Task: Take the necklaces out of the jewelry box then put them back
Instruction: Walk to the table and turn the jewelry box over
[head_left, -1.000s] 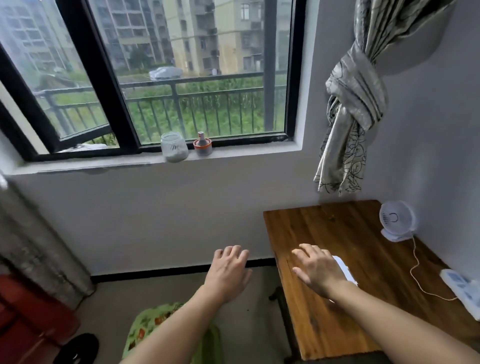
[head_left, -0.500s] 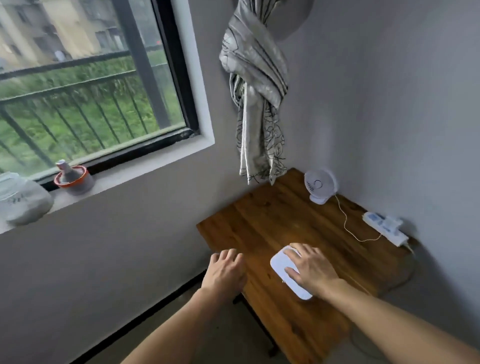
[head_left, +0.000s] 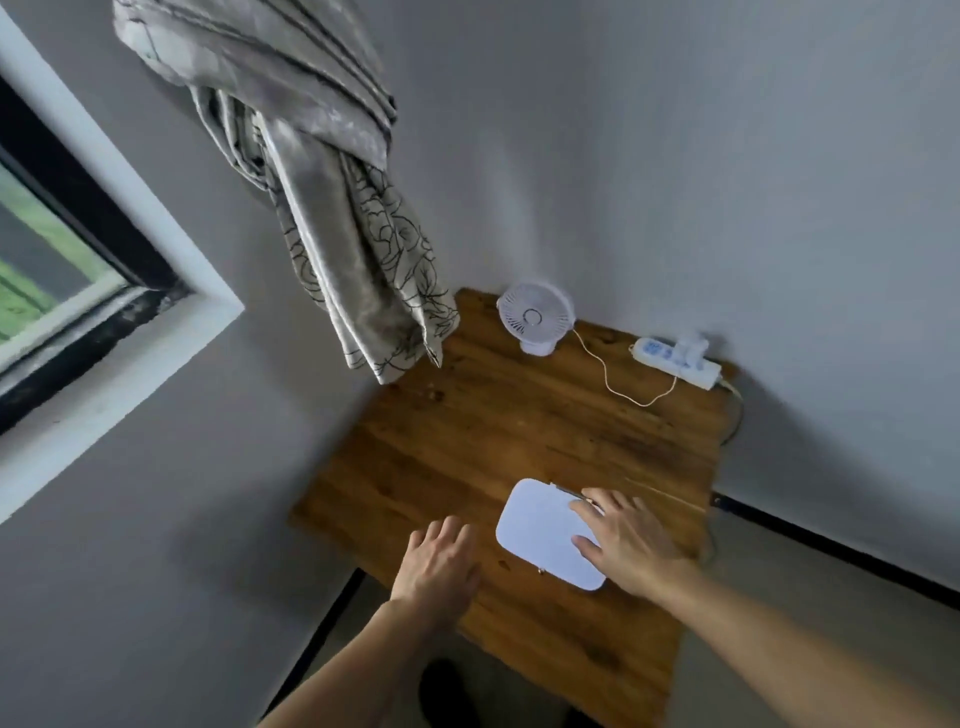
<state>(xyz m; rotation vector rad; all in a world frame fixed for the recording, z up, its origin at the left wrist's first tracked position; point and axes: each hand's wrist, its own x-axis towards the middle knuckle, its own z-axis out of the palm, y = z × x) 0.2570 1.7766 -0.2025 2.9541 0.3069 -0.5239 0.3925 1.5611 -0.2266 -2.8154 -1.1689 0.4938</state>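
Observation:
A flat white jewelry box (head_left: 540, 530) with rounded corners lies closed on the wooden table (head_left: 467, 457), near its front. My right hand (head_left: 631, 545) rests on the box's right side, fingers spread over the lid and its right edge. My left hand (head_left: 439, 564) hovers palm down over the table just left of the box, fingers apart, holding nothing. No necklace is visible.
A small white desk fan (head_left: 535, 317) stands at the table's back, its cord running to a white power strip (head_left: 675, 361) at the back right. A knotted grey curtain (head_left: 332, 218) hangs over the table's back left corner. A window (head_left: 47, 270) is at the left.
The view has swung right and down from the window to the table. My left hand has moved from beside the table to above it, close to the box. My right hand stays on the box.

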